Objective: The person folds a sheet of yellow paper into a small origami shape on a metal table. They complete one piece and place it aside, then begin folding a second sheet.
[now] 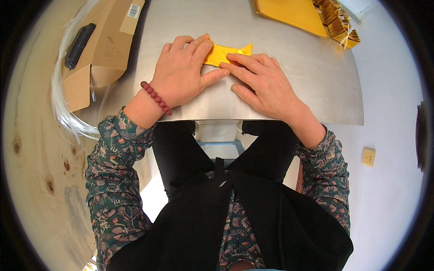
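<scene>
A small folded piece of shiny yellow paper (218, 55) lies on the metal tabletop near its front edge, with a pointed flap standing at its right end. My left hand (183, 65) rests over the paper's left end, fingers stretched forward and thumb held apart toward the right. Across the paper's right part lie the fingertips of my right hand (262, 81), its thumb spread away over the bare metal. Both hands press from above, neither wrapped round the paper. Part of the paper is hidden beneath my fingers.
At the far right of the tabletop (181, 20) are a stack of yellow paper sheets (294, 16) and a bundle of folded gold pieces (341, 27) tied with white string. A cardboard box (108, 49), a black pen-like object (80, 46) and clear plastic strands (61, 99) are at the left.
</scene>
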The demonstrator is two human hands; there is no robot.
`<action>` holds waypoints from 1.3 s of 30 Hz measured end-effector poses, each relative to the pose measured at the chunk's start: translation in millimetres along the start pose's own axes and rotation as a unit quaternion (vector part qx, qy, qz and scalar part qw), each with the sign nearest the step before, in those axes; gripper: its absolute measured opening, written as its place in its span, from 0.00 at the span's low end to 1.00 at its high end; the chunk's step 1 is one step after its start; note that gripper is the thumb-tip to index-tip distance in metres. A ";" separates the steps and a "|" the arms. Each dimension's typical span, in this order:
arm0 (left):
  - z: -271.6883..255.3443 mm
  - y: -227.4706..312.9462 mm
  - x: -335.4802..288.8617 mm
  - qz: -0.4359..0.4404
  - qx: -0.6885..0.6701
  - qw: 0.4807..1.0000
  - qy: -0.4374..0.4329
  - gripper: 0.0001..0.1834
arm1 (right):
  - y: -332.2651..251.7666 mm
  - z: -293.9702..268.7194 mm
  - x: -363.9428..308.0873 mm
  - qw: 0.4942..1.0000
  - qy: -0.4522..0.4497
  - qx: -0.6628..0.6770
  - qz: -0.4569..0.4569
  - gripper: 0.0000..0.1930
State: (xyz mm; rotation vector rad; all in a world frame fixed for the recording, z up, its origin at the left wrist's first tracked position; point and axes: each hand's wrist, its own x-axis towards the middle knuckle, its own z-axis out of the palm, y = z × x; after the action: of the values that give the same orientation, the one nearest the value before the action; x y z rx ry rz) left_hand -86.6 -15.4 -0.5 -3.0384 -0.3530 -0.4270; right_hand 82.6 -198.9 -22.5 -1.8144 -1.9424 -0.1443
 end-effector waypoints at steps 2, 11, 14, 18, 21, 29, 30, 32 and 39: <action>-0.3 0.7 -1.6 0.022 0.017 1.000 0.004 0.40 | 0.6 -0.7 -0.4 1.000 0.009 -0.001 -0.004 0.22; -3.4 9.6 0.9 0.024 0.027 0.999 -0.008 0.38 | 3.2 -1.2 7.1 0.998 0.025 0.047 0.020 0.20; -4.4 13.7 3.1 0.020 0.030 0.999 -0.012 0.39 | 0.5 0.7 9.9 0.998 0.030 0.047 0.035 0.20; -6.1 14.8 4.5 0.022 0.018 0.999 -0.014 0.39 | -1.6 0.8 13.0 0.999 0.026 0.028 0.035 0.20; -3.4 13.0 4.6 0.024 0.033 0.999 -0.007 0.38 | -0.1 1.4 15.5 0.999 0.021 0.024 0.036 0.20; 8.1 12.4 4.1 -0.004 -0.025 0.997 0.072 0.32 | 4.3 8.2 14.6 0.997 0.073 0.018 0.021 0.17; 7.7 12.6 4.2 -0.019 -0.059 0.996 0.067 0.31 | 6.4 8.1 14.1 0.997 0.077 0.026 0.018 0.17; 6.7 12.8 4.5 -0.111 -0.145 0.980 0.076 0.29 | 9.8 7.9 11.4 0.996 0.079 0.035 0.018 0.16; 9.8 6.0 26.7 -0.274 -0.436 0.857 0.030 0.27 | 19.6 6.2 7.2 0.994 0.099 0.050 0.013 0.15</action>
State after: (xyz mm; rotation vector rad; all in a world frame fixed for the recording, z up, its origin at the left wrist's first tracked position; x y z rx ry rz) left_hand -57.7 -14.6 -2.6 -3.6957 -1.3811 -0.9269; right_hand 99.8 -187.6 -29.8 -1.6916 -1.7578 -0.2066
